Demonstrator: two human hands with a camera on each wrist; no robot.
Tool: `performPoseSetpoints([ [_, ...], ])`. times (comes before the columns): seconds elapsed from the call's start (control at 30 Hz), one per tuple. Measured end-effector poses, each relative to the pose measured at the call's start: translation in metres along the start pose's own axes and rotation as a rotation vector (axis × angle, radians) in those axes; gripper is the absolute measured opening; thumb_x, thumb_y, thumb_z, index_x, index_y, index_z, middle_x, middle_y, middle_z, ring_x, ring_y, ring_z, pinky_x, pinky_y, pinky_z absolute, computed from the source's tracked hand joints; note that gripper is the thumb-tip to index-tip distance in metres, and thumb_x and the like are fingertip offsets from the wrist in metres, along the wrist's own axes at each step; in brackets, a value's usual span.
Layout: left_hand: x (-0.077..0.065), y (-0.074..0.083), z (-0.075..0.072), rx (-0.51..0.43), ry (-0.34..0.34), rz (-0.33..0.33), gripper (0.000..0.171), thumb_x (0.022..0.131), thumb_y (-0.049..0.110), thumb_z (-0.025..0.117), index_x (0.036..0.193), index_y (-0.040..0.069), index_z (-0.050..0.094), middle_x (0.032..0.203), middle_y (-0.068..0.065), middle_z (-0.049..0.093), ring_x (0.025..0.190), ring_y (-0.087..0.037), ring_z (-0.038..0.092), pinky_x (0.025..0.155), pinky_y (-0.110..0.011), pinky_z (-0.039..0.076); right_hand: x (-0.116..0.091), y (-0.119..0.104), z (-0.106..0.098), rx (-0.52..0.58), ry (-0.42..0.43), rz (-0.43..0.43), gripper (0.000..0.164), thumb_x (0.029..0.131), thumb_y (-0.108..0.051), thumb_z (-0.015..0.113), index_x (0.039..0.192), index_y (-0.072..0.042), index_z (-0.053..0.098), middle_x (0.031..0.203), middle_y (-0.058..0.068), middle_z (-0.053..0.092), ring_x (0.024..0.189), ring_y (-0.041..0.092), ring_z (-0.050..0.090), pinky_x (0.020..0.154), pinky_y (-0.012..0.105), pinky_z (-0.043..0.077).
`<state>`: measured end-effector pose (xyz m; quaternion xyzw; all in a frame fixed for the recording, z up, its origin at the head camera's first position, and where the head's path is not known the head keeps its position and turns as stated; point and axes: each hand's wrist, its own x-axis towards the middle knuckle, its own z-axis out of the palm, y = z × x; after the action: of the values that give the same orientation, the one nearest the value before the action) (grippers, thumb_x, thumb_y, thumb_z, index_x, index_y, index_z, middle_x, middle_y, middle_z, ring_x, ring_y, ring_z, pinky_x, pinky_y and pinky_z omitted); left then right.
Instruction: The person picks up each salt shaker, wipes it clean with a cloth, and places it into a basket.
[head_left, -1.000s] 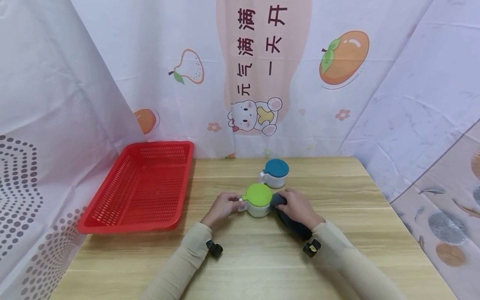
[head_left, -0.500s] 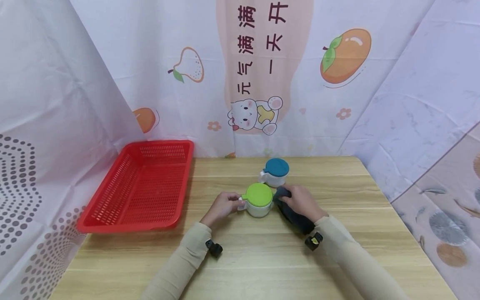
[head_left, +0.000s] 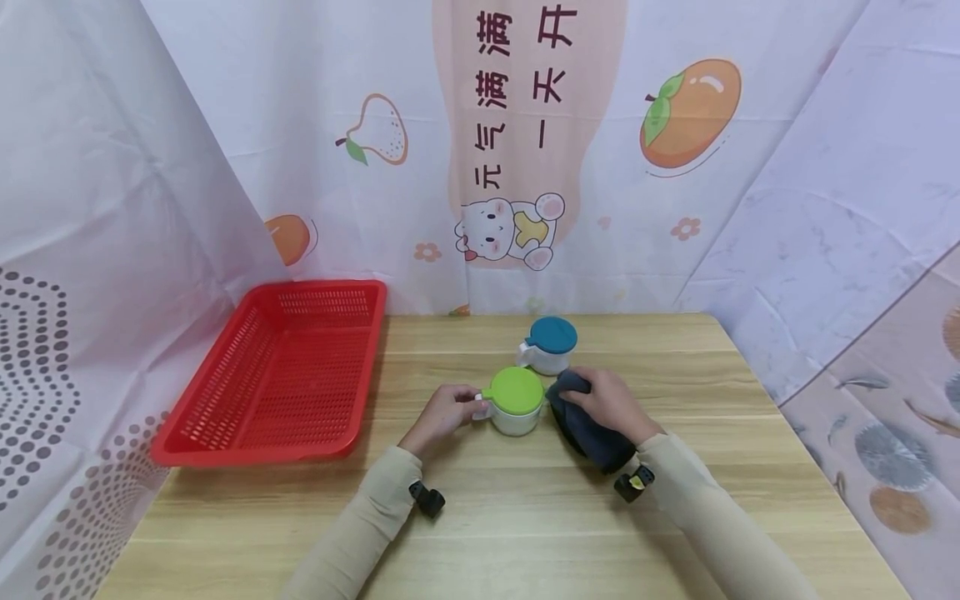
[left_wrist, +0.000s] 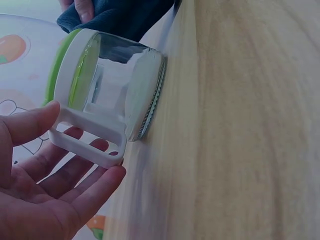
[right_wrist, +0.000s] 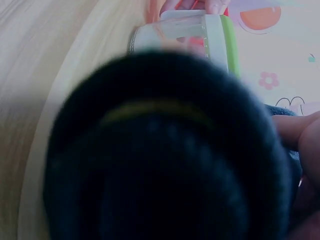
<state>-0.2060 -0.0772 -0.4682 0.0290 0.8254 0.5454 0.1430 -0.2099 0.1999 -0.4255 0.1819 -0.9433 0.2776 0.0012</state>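
At the far left of the light wooden desk (head_left: 495,533) there is a red plastic basket (head_left: 255,457) with perforated walls. Next comes the left hand (head_left: 442,414), with thumb and fingers closed about the white handle (left_wrist: 85,149) of a clear round jar with a flat green lid (head_left: 516,390). This jar stands upright between the two hands, its handle pointing left, to the left hand. Behind it, slightly to the right, stands a similar jar with a blue lid (head_left: 553,335). Just to the right of the green-lidded jar is a dark blue soft cloth (head_left: 600,446), its long axis slanting toward the person; whether they touch, I cannot tell. The right hand (head_left: 603,396), nearer to the jar's right side, pinches the cloth's upper end.
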Motion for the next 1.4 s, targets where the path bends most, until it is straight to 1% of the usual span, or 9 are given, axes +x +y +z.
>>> performPoseSetpoints([
  [0.17,0.000,0.000,0.000,-0.014,-0.015,0.011,0.024,0.083,0.025,0.064,0.102,0.009,0.065,0.096,-0.005,0.064,0.084,-0.013,0.056,0.070,-0.023,0.048,-0.002,0.000,-0.004,0.054,0.005,0.001,0.028,0.084,-0.031,0.062,0.107,-0.015,0.064,0.102,0.004,0.067,0.087,0.016,0.060,0.074,0.035,0.048],
  [0.43,-0.005,0.003,0.001,-0.047,0.001,0.034,0.020,0.083,0.020,0.063,0.099,0.006,0.065,0.094,-0.007,0.065,0.083,-0.014,0.056,0.071,-0.028,0.050,-0.006,0.001,-0.007,0.089,0.002,0.004,0.029,0.086,-0.033,0.059,0.109,-0.015,0.063,0.105,0.004,0.066,0.091,0.016,0.061,0.076,0.035,0.049],
  [0.47,-0.006,0.004,0.001,-0.052,0.003,0.036,0.021,0.084,0.020,0.063,0.099,0.005,0.065,0.093,-0.007,0.064,0.083,-0.015,0.057,0.071,-0.030,0.050,-0.006,0.001,-0.007,0.092,0.001,0.002,0.027,0.086,-0.033,0.059,0.107,-0.016,0.064,0.103,0.003,0.067,0.088,0.015,0.060,0.074,0.034,0.048],
  [0.5,-0.003,0.000,0.001,-0.047,0.005,0.038,0.021,0.084,0.021,0.063,0.099,0.006,0.065,0.094,-0.007,0.065,0.082,-0.013,0.056,0.071,-0.028,0.050,-0.007,0.001,-0.007,0.096,-0.002,-0.001,0.026,0.085,-0.034,0.060,0.104,-0.017,0.064,0.100,0.001,0.067,0.086,0.014,0.059,0.073,0.032,0.047],
  [0.63,-0.002,-0.001,0.002,-0.004,0.021,0.055,0.021,0.084,0.022,0.063,0.100,0.008,0.065,0.097,-0.006,0.065,0.085,-0.012,0.057,0.072,-0.027,0.049,-0.009,0.004,-0.008,0.115,-0.037,-0.029,0.019,0.084,-0.036,0.060,0.093,-0.020,0.064,0.086,-0.003,0.064,0.073,0.011,0.053,0.066,0.027,0.042],
  [0.73,-0.002,-0.002,0.002,0.034,0.037,0.073,0.021,0.083,0.021,0.063,0.100,0.009,0.065,0.097,-0.006,0.066,0.086,-0.011,0.057,0.073,-0.024,0.049,-0.011,0.005,-0.008,0.122,-0.060,-0.041,0.019,0.085,-0.038,0.059,0.091,-0.021,0.063,0.080,-0.005,0.061,0.069,0.010,0.049,0.062,0.025,0.040],
  [0.97,-0.003,-0.001,0.004,0.020,0.060,0.089,0.024,0.082,0.018,0.065,0.103,0.007,0.065,0.098,-0.008,0.066,0.088,-0.013,0.059,0.076,-0.025,0.049,-0.014,0.000,-0.013,0.170,-0.077,0.005,0.017,0.085,-0.035,0.060,0.084,-0.018,0.059,0.065,-0.002,0.045,0.059,0.013,0.042,0.052,0.023,0.034],
  [1.13,-0.003,-0.002,0.004,0.023,0.062,0.082,0.023,0.083,0.021,0.064,0.103,0.009,0.064,0.098,-0.006,0.066,0.089,-0.013,0.058,0.075,-0.025,0.049,-0.015,0.002,-0.012,0.158,-0.101,-0.004,0.019,0.085,-0.038,0.059,0.089,-0.019,0.061,0.069,-0.003,0.052,0.062,0.012,0.044,0.055,0.023,0.036],
  [1.4,-0.003,-0.006,0.005,-0.002,0.066,0.085,0.022,0.083,0.022,0.065,0.100,0.009,0.066,0.097,-0.006,0.066,0.086,-0.011,0.058,0.073,-0.025,0.049,-0.014,0.004,-0.014,0.160,-0.116,-0.006,0.021,0.085,-0.036,0.060,0.097,-0.019,0.062,0.082,-0.002,0.061,0.071,0.013,0.050,0.064,0.027,0.040],
])
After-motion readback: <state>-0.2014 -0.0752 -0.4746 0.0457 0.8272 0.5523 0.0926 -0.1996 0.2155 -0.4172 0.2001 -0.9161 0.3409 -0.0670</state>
